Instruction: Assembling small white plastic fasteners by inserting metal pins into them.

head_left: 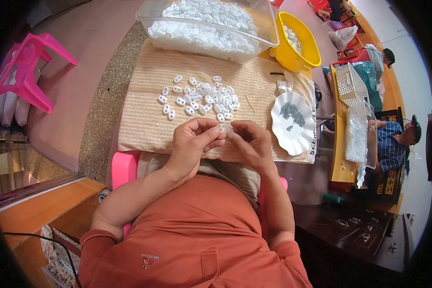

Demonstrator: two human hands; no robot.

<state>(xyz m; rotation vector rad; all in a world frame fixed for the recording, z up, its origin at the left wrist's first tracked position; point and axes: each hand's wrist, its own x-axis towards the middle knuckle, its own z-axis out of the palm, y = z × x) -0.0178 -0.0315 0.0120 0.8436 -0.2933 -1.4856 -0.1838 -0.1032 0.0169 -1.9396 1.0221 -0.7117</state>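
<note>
My left hand (193,141) and my right hand (251,141) meet over the near edge of a striped beige cloth (144,120). Between their fingertips they pinch one small white plastic piece (223,128). A loose pile of several white oval pieces (201,96) lies on the cloth just beyond my hands. To the right of my right hand sits a white scalloped plate (293,124) with a heap of small grey parts (292,113).
A clear plastic bin (211,24) full of white pieces stands at the far edge, a yellow tub (297,45) to its right. A pink stool (26,72) is at left. Other people sit at a wooden table (341,158) on the right, with a white basket (350,84).
</note>
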